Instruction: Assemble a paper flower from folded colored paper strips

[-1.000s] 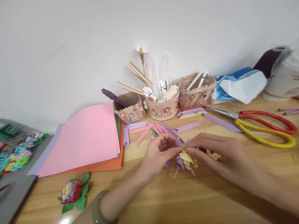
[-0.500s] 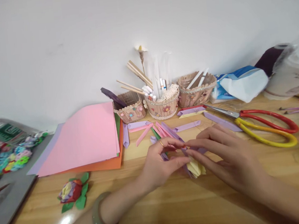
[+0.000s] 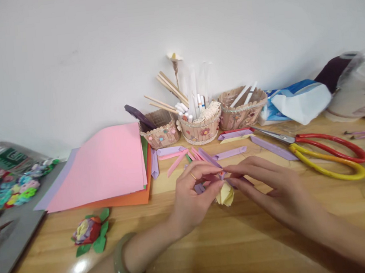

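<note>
Between my two hands, just above the table, is a folded paper flower (image 3: 225, 194) with pale yellow petals and purple and orange parts, largely hidden by my fingers. My left hand (image 3: 196, 191), with a ring and a green bangle, pinches it from the left between thumb and fingers. From the right, my right hand (image 3: 266, 184) pinches the same piece with thumb and fingertips. Folded purple strips (image 3: 230, 153) and pink strips (image 3: 177, 163) lie just behind the hands. On the left of the table rests a finished-looking paper flower (image 3: 87, 231) with red, purple and yellow petals and green leaves.
Pink, purple and orange paper sheets (image 3: 101, 166) are stacked at left. Three decorated baskets (image 3: 201, 130) with pens and sticks stand along the wall. Red-and-yellow scissors (image 3: 331, 155) lie at right, near a tissue pack (image 3: 295, 96). A grey laptop-like slab (image 3: 14, 245) sits far left.
Both hands and the paper flower have shifted slightly up and left. The yellow petals have turned, and a bit of orange and purple now shows between the fingertips.
</note>
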### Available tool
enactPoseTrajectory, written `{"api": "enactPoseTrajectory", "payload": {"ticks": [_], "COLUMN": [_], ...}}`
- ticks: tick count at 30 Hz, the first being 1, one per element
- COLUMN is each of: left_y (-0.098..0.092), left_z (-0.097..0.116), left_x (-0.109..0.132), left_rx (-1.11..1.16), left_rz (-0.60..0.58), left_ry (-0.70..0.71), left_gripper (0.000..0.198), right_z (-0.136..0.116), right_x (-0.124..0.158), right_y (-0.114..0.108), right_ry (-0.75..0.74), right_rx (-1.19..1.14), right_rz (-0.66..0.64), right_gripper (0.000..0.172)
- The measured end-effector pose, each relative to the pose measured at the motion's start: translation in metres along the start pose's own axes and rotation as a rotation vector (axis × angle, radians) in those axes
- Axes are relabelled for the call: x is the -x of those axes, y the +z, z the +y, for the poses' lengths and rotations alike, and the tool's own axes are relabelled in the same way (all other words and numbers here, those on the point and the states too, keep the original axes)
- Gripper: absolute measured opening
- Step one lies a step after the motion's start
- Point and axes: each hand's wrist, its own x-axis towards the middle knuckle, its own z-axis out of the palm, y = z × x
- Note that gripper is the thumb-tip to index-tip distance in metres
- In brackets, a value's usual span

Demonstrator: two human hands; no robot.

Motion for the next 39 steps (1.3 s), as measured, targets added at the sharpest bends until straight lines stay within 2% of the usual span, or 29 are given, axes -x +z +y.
{"api": "enactPoseTrajectory", "payload": {"ticks": [6,13,19,24,32,37,39], "left_y": [0.000,0.002,0.002,0.002,0.002,0.002,0.002], "left_z": [-0.001,0.001,0.001,0.002,0.002,0.002,0.002], "left_x": [-0.001,0.001,0.004,0.005,0.003,0.004,0.004], "left_rx": [-0.033,-0.092,-0.158,-0.178,-0.177,-0.197,-0.222], "left_rz": [0.028,0.062,0.068,0.048,0.064,0.068,0.061], "left_ry": [0.024,0.027,0.167,0.138,0.201,0.153,0.179], "left_gripper": [0.013,0.011,0.008,0.008,0.008,0.010,0.010], "right_z": [0.002,0.006,0.003,-0.003,-0.004,-0.002,-0.001], "right_x": [0.003,0.013,0.018,0.013,0.011,0.013,0.013], "right_y": [0.005,0.005,0.001,-0.001,-0.001,0.002,0.003], "right_ry": [-0.025,-0.207,-0.311,-0.301,-0.319,-0.264,-0.254], "right_rx": [-0.009,0.334,0.507,0.506,0.539,0.492,0.463], "right_rz": [0.042,0.057,0.098,0.114,0.113,0.110,0.118], "right_gripper": [0.021,0.024,0.026,0.020,0.022,0.021,0.023]}}
